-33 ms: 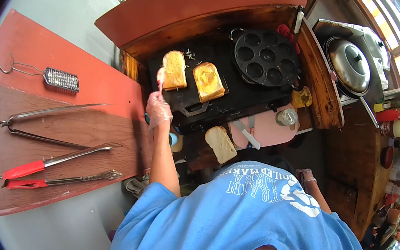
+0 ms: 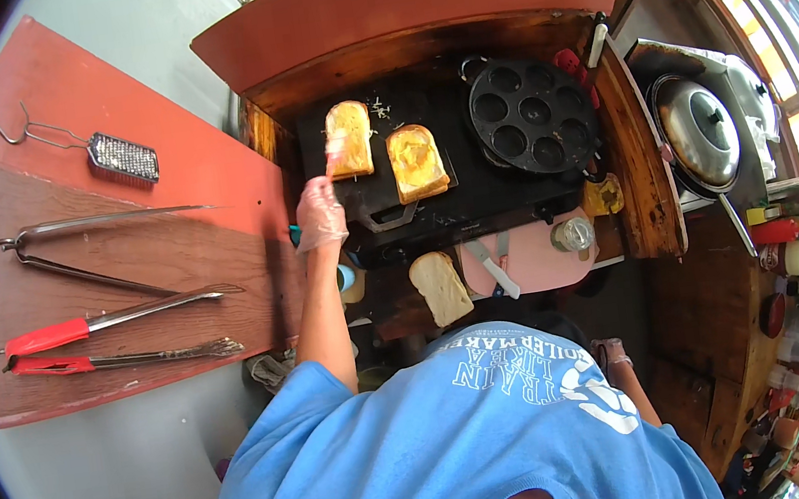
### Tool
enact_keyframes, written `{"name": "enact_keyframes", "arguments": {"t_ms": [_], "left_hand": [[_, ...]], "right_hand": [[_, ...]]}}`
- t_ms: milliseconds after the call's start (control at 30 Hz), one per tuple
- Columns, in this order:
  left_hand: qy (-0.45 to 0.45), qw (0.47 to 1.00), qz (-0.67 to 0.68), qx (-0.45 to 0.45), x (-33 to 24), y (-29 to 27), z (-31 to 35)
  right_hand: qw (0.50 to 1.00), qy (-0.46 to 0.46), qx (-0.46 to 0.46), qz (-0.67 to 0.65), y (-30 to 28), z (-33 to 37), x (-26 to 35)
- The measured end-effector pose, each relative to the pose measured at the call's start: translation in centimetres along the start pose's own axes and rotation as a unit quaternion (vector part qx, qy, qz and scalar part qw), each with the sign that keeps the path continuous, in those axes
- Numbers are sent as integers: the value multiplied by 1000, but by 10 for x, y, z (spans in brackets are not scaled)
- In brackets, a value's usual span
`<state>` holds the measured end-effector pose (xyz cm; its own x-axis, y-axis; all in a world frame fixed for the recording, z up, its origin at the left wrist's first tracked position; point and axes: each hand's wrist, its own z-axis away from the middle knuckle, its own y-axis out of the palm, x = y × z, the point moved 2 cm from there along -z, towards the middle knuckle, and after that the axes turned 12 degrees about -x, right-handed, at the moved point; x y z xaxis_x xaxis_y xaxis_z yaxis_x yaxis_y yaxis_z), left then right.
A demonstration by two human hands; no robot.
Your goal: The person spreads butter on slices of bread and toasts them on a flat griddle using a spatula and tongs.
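Observation:
My left hand [image 2: 320,214], in a clear plastic glove, is closed round a pink-handled utensil [image 2: 335,160]. Its pale head is smeared by motion over the left slice of toast [image 2: 349,120], so its kind is unclear. This slice lies on a black griddle [image 2: 321,113] and has a yellowish, browned top. To its right is a stack of toast [image 2: 419,161] with a yellow coating, lying partly on a dark flat plate with a handle [image 2: 395,218]. My right hand [image 2: 613,353], also gloved, hangs low beside my body; its fingers are too small to read.
A black round-welled pan [image 2: 533,111] stands on the right. In front are a bread slice [image 2: 440,290], a pink cutting board [image 2: 547,260] with knives, and a glass jar [image 2: 574,234]. Tongs [image 2: 118,332] and a grater [image 2: 122,159] lie left; a lidded wok [image 2: 697,130] stands far right.
The utensil's head has moved from the left edge of the left toast to over its surface. My left hand has shifted slightly right. My right hand looks unmoved.

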<state>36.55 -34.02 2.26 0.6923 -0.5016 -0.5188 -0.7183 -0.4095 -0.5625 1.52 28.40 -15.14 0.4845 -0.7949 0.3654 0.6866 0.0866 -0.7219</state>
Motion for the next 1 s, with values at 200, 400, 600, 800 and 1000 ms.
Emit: {"name": "enact_keyframes", "arguments": {"t_ms": [200, 400, 600, 800, 1000], "left_hand": [[-132, 986, -80, 65, 22, 13, -21], [-54, 986, -98, 124, 3, 1, -37], [-2, 983, -55, 174, 14, 26, -57], [-28, 979, -52, 197, -13, 37, -77], [-116, 979, -117, 117, -3, 32, -78]], "right_hand": [[968, -63, -18, 241, 24, -1, -41], [971, -65, -5, 228, -4, 17, 0], [975, 151, -50, -154, -11, 31, 3], [992, 110, -24, 48, -13, 21, -8], [995, 96, -7, 13, 7, 1, -42]]}}
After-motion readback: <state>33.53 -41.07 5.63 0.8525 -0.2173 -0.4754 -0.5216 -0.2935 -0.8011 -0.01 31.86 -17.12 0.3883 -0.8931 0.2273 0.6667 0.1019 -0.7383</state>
